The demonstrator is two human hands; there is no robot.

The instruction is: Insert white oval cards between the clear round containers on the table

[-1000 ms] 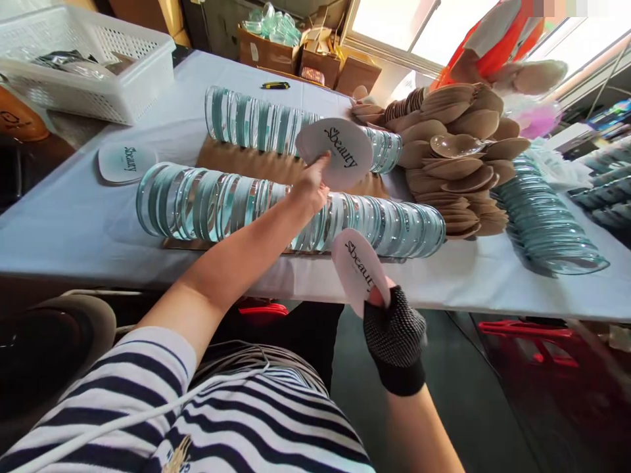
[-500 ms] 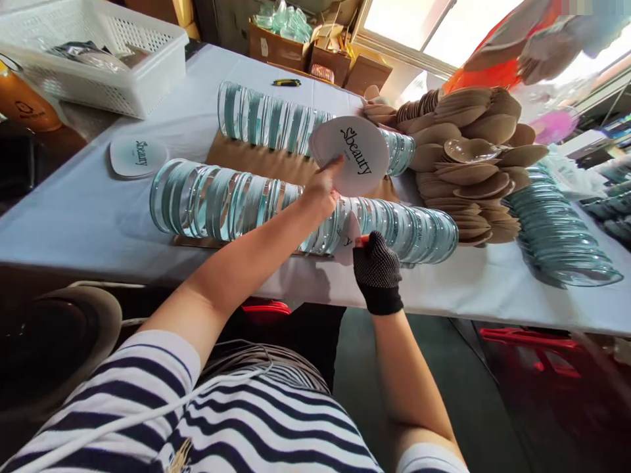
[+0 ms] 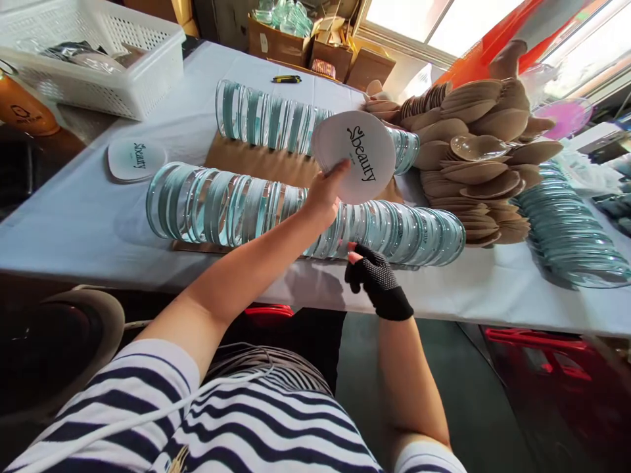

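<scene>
My bare left hand [image 3: 323, 197] grips a stack of white rounded cards [image 3: 367, 148] printed "beauty", thumb on the top card's face. The cards are held above two rows of clear round dishes standing on edge. Below it, my right hand [image 3: 377, 279] in a black dotted fingerless glove is beside the front row of dishes [image 3: 409, 230]. Its bare fingertips are at the row's near side, partly curled, with nothing visible in them. Pale cards show between dishes in this row. The back row of dishes [image 3: 266, 118] lies behind it, with brown cardboard [image 3: 256, 157] between.
More white cards [image 3: 135, 159] lie at the table's left. Brown oval pieces [image 3: 473, 157] are heaped at the right, beside another row of clear dishes [image 3: 576, 223]. A yellow-black cutter [image 3: 286, 79] lies near the back edge. A white basket [image 3: 148, 72] stands at far left.
The printed card in my right hand is no longer seen there; the fingers have loosened and shifted slightly down and right. My left hand still holds its stack, at nearly the same place.
</scene>
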